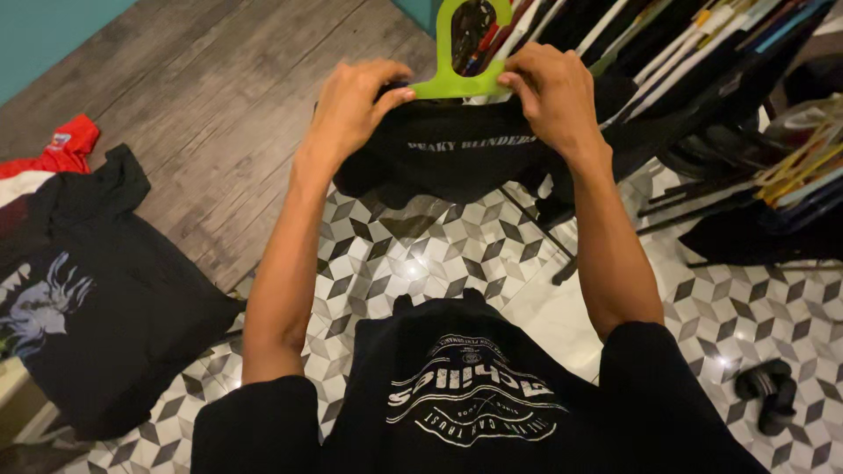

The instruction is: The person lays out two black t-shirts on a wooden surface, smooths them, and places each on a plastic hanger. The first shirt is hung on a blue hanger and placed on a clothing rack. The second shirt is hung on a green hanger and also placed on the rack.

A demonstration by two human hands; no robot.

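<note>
I see both hands raised in front of me, and between them is a green hanger [457,81] with a black shirt [448,158] on it. My left hand [351,105] pinches the left end of the hanger's bar, the thumb pressed against the green plastic and the fingers curled over the dark cloth behind it. My right hand [551,95] pinches the right end in the same way, fingers bent down and pressed together on the bar and the shirt's shoulder. The loop of the hanger stands up just above the two grips. The shirt hangs down just below both hands and carries a line of pale lettering across the chest, directly under the bar.

Beyond the right grip, and to its right, a rack of clothes [667,61] holds many dark garments on thin white and coloured hangers. Well to the left of the left grip, a second black shirt [97,307] lies flat on the floor, with a pale blue-grey print near its left edge. Above it lies a red and white garment [53,154] with a small patch. Below the hands is the patterned grey tile floor [421,254], and a black sandal [768,391] lies far below the right grip.
</note>
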